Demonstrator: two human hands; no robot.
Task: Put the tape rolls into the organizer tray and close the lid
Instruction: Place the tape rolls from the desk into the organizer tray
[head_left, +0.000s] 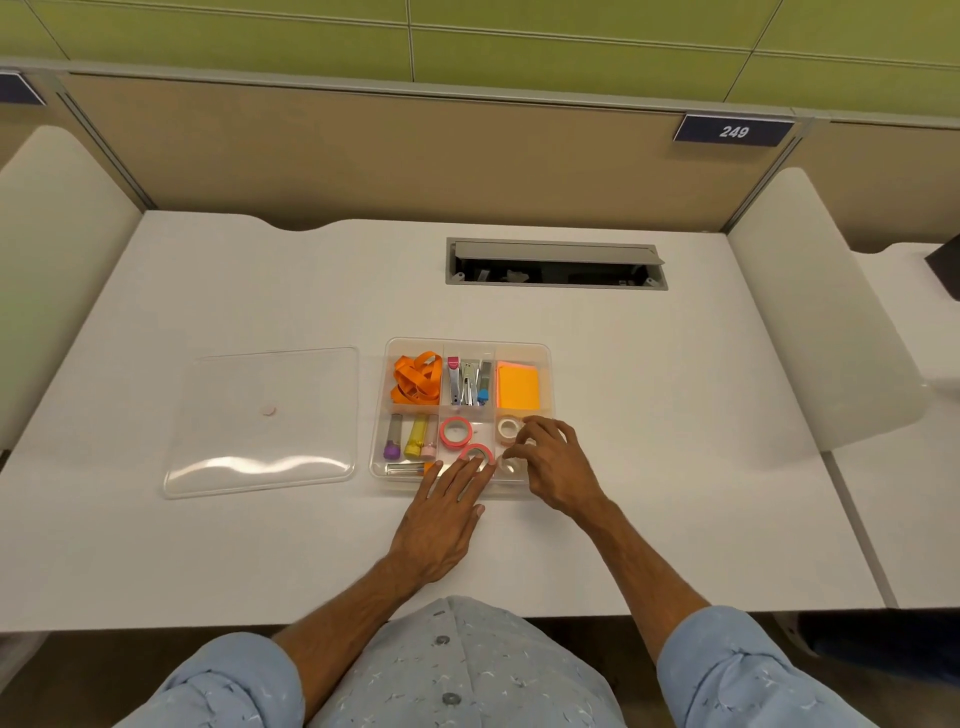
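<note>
A clear organizer tray (540, 349) sits mid-desk, its clear lid (262, 421) lying flat to its left. In the front middle compartment lie two pink tape rolls: one (456, 432) at the back, one (479, 453) at the front under the fingertips of my left hand (441, 512). The front right compartment holds a pale roll (509, 428) at the back and a whitish roll (511, 466) at the front. My right hand (553, 462) has its fingers curled on that whitish roll, partly hiding it.
Other compartments hold an orange strap (415, 378), staplers (469, 382), orange sticky notes (518, 387) and small coloured tubes (410, 441). An open cable hatch (556, 262) lies behind the tray. White side dividers (826, 312) flank the desk.
</note>
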